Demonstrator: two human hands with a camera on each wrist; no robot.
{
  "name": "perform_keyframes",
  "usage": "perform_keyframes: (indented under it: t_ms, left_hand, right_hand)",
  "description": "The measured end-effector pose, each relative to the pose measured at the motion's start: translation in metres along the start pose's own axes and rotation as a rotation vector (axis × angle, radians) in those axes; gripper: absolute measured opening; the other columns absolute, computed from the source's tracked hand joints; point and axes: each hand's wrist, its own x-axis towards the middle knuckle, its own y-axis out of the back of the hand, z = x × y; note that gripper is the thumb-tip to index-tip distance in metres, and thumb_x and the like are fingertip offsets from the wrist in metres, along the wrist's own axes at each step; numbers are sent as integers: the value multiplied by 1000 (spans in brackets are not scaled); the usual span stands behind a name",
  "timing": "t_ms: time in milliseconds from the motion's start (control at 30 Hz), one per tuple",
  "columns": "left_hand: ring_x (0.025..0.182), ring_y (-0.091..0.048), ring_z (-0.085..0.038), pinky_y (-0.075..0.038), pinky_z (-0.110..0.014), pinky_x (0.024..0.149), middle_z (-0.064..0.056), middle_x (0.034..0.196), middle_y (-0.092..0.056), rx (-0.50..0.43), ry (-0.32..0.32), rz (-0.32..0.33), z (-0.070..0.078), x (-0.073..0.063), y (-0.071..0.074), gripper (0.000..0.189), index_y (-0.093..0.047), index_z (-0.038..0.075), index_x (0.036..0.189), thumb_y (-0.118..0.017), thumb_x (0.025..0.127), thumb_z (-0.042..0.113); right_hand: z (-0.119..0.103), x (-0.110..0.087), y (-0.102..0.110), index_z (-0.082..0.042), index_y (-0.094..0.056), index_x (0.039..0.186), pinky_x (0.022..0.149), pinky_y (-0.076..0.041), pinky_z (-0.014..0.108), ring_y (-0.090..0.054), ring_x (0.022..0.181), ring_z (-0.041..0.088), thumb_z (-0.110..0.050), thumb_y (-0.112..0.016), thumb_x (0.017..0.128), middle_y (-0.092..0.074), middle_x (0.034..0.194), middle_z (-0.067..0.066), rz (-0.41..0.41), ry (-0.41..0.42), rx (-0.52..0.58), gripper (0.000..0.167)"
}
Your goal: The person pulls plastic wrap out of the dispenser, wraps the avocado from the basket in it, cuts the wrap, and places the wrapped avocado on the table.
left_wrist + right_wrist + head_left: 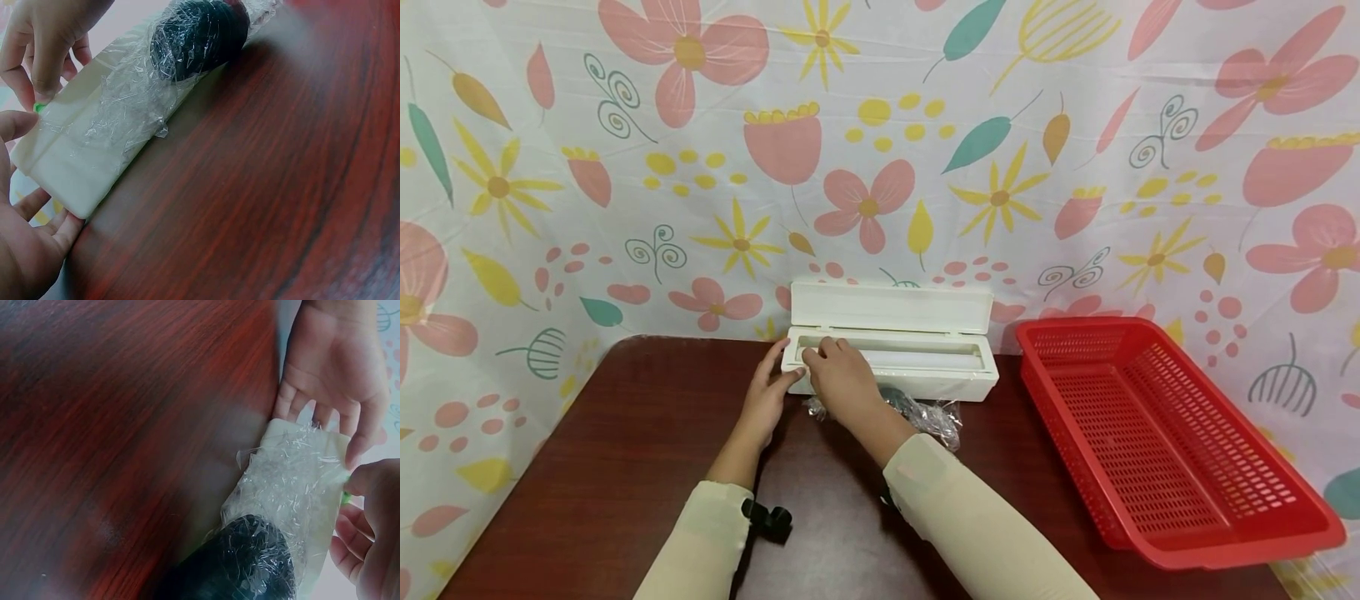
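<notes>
A white cling film dispenser box [940, 387] stands with its lid [891, 307] raised, a pale roll [925, 360] lying inside. My left hand [763, 406] holds the box's left end, thumb at the upper front edge and fingers around the end. Just beside that thumb, my right hand [844, 382] pinches a small green piece [39, 108] on the front rim. Against the box's front rests a dark rounded object [201, 40] wrapped in crumpled clear film [281, 472]. In the head view my right hand partly hides that object.
A red perforated plastic basket [1112, 450] stands to the right on the dark brown wooden table [625, 467]. Behind the table hangs a flower-patterned cloth [865, 100], close to the raised lid. A black clip-like device [767, 521] sits at my left wrist.
</notes>
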Motion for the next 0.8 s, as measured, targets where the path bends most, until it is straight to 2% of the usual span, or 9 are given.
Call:
perform_keyframes:
  t_ms: [333,567,633,800]
  left_hand:
    - [137,-37,-30,-33,-48,116,-15,160,-25,20,-17,-5,0,-1,1,64,-31,24,159,-60,102,22]
    - [140,-36,-30,-33,-48,117,-15,160,-25,20,-17,-4,2,-2,0,64,-31,23,159,-59,102,21]
    - [140,-37,-31,-33,-48,117,-15,161,-24,17,-15,-5,1,-1,0,64,-30,23,159,-59,102,21]
    - [140,-38,-32,-32,-49,116,-12,163,-22,-2,-16,1,-17,11,2,64,-32,30,158,-61,102,25]
  right_hand:
    - [2,-2,0,-21,-64,117,82,-50,29,-56,91,18,-24,-59,102,-63,106,0,22,-12,36,16]
    - [2,-2,-1,-21,-63,116,81,-50,29,-55,91,18,-25,-58,103,-61,106,1,4,-20,30,15]
    - [3,-2,-2,-21,-63,115,81,-50,30,-55,91,19,-25,-59,102,-61,106,1,12,-22,30,14]
    - [4,-3,-2,-22,-64,113,81,-50,29,-55,90,19,-24,-59,102,-61,104,0,26,-20,26,13]
